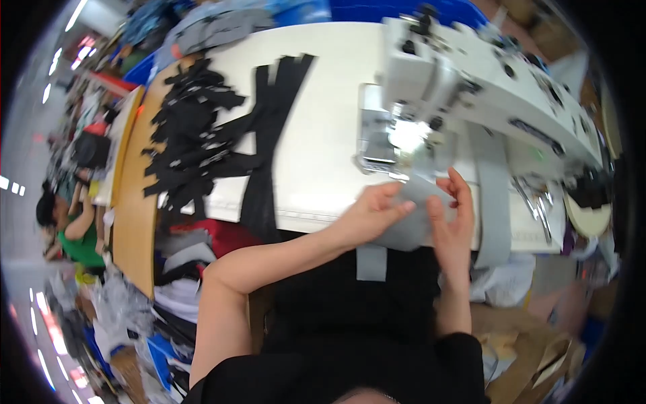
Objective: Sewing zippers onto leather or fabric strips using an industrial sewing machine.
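A grey fabric piece (408, 227) lies at the front edge of the sewing machine's bed, running up under the lit needle area. My left hand (375, 213) is on its left side, thumb and fingers closed on the cloth. At the fabric's right side, my right hand (455, 219) has its thumb and fingers apart, the thumb close to the cloth. The white sewing machine (494, 87) reaches in from the right, its metal plate (378, 135) just beyond my left hand. Glare hides the needle.
Black fabric strips (202, 135) are heaped on the table's left, with longer black strips (269, 148) beside them. A grey band (494, 195) hangs over the front edge at right. Small scissors-like metal tools (536, 205) lie nearby. A person in green (81, 236) works at far left.
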